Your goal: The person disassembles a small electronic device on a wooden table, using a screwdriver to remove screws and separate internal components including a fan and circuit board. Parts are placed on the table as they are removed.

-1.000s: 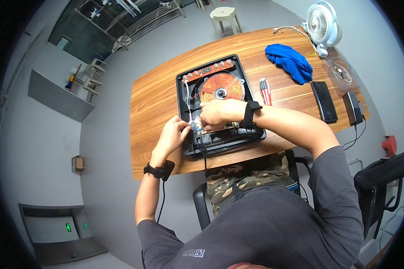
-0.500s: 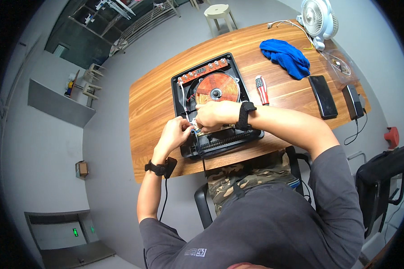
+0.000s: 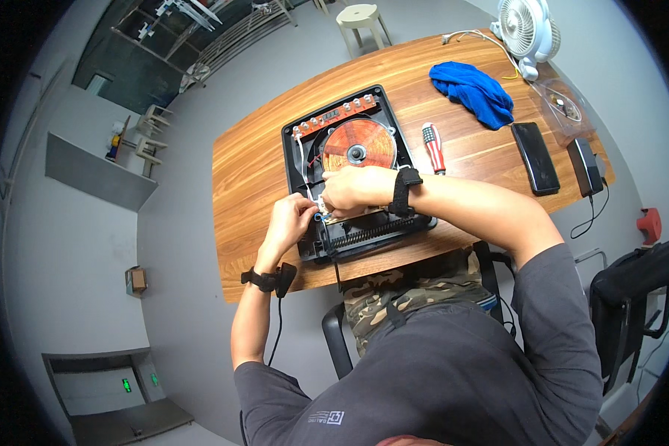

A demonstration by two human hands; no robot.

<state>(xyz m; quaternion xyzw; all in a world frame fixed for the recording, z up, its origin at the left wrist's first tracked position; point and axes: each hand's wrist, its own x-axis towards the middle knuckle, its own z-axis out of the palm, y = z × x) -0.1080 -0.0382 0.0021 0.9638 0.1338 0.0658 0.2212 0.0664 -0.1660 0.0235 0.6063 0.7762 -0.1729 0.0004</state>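
Note:
The opened black base of an induction cooker [image 3: 383,236] lies on the wooden table in front of me. Inside it are a round copper coil [image 3: 375,141] and, along the far edge, an orange circuit strip [image 3: 333,116] with several buttons. My left hand [image 3: 291,220] is closed at the near left of the base, thumb and forefinger pinched by the small white and blue parts where a white cable [image 3: 302,160] runs down. Just right of it, my right hand [image 3: 353,190] is bent over the circuit board, fingers curled down. What either hand's fingertips grip is hidden.
Right of the base lies a screwdriver [image 3: 433,149] with a patterned handle. Beyond it are a blue cloth [image 3: 473,94], a black phone [image 3: 535,158], a black power adapter [image 3: 586,166], a clear plastic bag [image 3: 561,111] and a white fan [image 3: 526,33] near the table's far right corner.
My left hand shifts very slightly, staying at the white and blue parts. The right hand keeps its place over the board. The view has moved a little.

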